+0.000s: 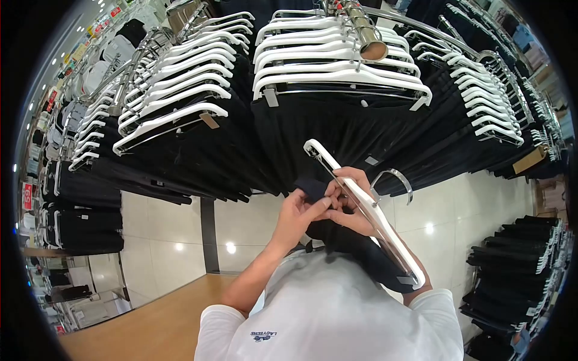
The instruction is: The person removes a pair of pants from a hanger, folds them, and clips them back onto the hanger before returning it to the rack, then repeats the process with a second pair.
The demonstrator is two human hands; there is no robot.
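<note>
In front of my chest is a white clip hanger [376, 219], tilted, with its metal hook [397, 177] pointing to the right. Dark trousers [355, 249] hang from its lower clip and bunch up below my hands. My left hand [295, 216] is closed, pinching a dark navy fold of the cloth [311, 188]. Close against it, my right hand [356, 207] grips the same cloth, with the hanger lying across its back and fingers. The fingertips of both hands meet at the fabric, and what lies between them is partly hidden.
Ahead, a metal rack arm [364, 36] carries several white hangers [343, 75] with black trousers. More hanging rows stand left [171, 123] and right [490, 114]. A wooden surface [144, 319] lies at lower left, and black garments [506, 265] hang at lower right.
</note>
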